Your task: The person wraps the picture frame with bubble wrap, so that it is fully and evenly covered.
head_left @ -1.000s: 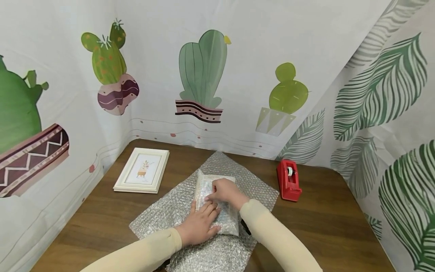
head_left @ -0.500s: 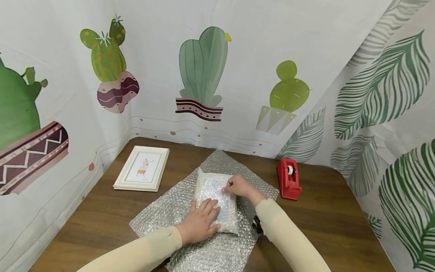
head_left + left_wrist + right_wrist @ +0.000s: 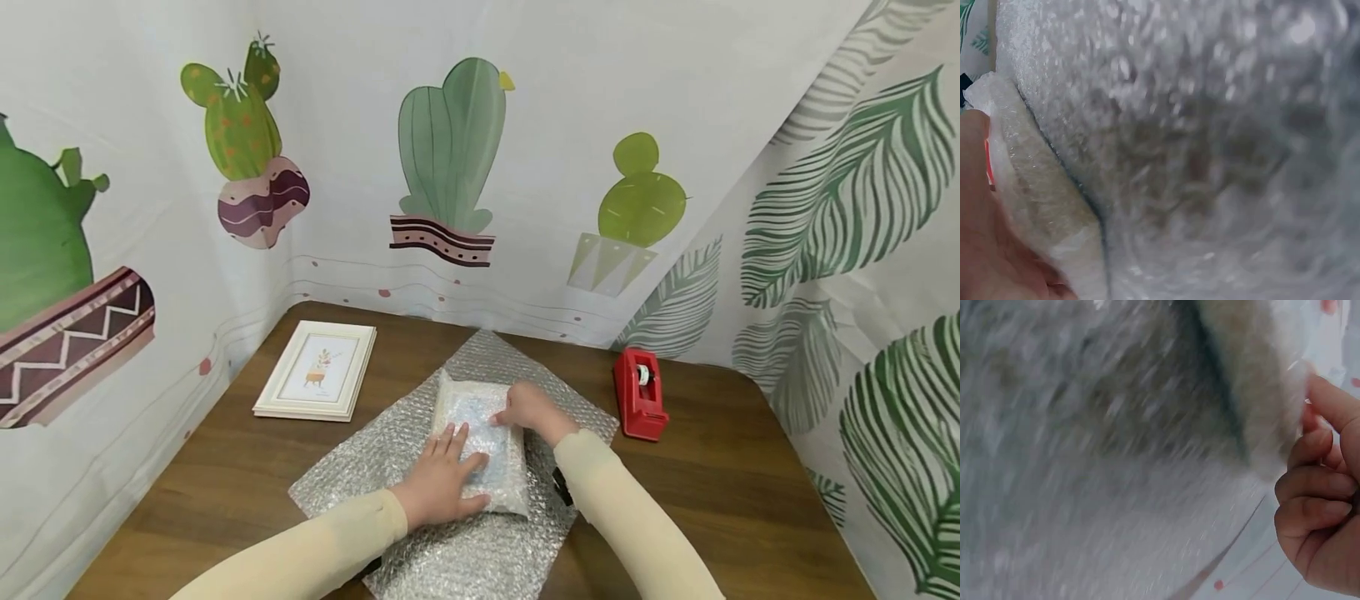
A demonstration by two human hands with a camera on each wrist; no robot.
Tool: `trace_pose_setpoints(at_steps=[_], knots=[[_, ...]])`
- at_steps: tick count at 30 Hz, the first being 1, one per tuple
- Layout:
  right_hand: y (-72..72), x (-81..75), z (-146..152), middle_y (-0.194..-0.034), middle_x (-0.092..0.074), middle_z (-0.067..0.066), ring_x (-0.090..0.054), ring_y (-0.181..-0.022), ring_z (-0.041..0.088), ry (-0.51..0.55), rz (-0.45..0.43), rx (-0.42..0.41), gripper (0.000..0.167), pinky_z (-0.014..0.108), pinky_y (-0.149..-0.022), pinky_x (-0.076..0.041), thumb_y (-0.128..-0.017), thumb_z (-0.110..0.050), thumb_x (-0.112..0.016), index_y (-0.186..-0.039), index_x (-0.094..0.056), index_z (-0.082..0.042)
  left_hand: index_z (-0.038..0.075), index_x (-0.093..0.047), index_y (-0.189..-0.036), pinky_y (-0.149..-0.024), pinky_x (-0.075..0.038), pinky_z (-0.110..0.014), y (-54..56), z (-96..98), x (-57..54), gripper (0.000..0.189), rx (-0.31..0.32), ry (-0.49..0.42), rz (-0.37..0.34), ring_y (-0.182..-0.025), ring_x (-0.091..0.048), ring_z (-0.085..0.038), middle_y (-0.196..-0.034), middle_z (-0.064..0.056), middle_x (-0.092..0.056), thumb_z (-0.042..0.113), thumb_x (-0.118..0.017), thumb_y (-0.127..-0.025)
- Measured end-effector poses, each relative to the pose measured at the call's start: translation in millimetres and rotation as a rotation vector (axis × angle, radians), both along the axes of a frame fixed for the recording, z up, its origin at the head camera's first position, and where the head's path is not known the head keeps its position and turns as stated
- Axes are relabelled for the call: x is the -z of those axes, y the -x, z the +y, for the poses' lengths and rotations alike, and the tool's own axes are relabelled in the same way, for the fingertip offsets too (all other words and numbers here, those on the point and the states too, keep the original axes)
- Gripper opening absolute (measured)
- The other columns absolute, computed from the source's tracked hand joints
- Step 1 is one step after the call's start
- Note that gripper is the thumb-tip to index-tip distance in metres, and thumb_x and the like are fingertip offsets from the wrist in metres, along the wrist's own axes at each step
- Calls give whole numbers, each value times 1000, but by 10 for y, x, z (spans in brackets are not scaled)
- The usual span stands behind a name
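Observation:
A flat rectangular bundle point(image 3: 513, 492) in bubble wrap, with cream edges and a pale bluish patch showing through, lies in front of me. My left hand point(image 3: 438, 483) is spread over its lower left part, fingers extended on top. At the upper right, my right hand point(image 3: 531, 410) has its thumb at the bundle's top, the other fingers curled toward the palm. The right wrist view shows this right hand point(image 3: 1322, 487) at the bundle's edge point(image 3: 1254, 387); whether it pinches any film I cannot tell. Beneath lies a larger bubble wrap sheet point(image 3: 480, 558).
A cream picture frame point(image 3: 360, 375) with a plant drawing lies at the back left of the wooden table point(image 3: 720, 483). At the back right stands a red tape dispenser point(image 3: 641, 421). Patterned fabric point(image 3: 540, 167) rises behind and at both sides.
My right hand has slid rightward across the bundle, away from my left hand. My left hand has shifted slightly left, its fingers spread wider. The bundle stays in place.

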State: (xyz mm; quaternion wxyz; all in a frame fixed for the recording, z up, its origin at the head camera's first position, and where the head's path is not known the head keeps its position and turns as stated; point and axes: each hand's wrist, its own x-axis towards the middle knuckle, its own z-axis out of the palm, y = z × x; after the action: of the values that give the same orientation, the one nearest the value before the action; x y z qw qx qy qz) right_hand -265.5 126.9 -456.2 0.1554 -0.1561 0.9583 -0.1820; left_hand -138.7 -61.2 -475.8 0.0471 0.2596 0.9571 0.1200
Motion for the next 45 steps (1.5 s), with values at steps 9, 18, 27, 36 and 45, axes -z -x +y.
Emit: trace_pose_setpoints(at_steps=[9,18,27,36,45], knots=[[-13,109,173,-58,-48,-5,-41,-53,10,143,-13,63,41,23,-51,-37,-89,-36,-80,-64,-56,-14,16,-40,-158,-119,-41,-56,-13,59,52,81,-16,167,63,-152,-38,-43,-163,-24,-38,68,-50,-96],[54,74,474,-71,-59,-2,-51,-60,10,404,-231,120,18,23,-57,-44,-100,-14,-65,-98,-74,2,17,-41,-158,-120,-40,-56,-29,74,60,81,-17,201,83,-151,-36,-46,-163,-25,-37,70,-47,-97],[55,166,474,-71,-63,-3,-57,-63,6,600,-292,323,17,20,-57,-52,-98,-9,-67,-102,-70,8,16,-43,-157,-120,-39,-57,-55,77,69,80,-31,167,84,-151,-36,-46,-162,-26,-37,68,-50,-96],[-4,336,395,-67,-63,0,-58,-57,6,689,-193,472,18,19,-53,-53,-97,-6,-68,-100,-69,11,13,-41,-158,-125,-31,-59,-27,47,99,81,-48,24,16,-155,-26,-49,-165,-28,-29,65,-53,-97],[-77,452,520,-88,-74,8,-68,-71,5,858,-305,470,29,19,-68,-60,-102,2,-56,-125,-62,18,13,-37,-160,-126,-26,-62,1,35,191,83,-47,-57,-53,-157,-19,-49,-168,-28,-22,65,-54,-97]])
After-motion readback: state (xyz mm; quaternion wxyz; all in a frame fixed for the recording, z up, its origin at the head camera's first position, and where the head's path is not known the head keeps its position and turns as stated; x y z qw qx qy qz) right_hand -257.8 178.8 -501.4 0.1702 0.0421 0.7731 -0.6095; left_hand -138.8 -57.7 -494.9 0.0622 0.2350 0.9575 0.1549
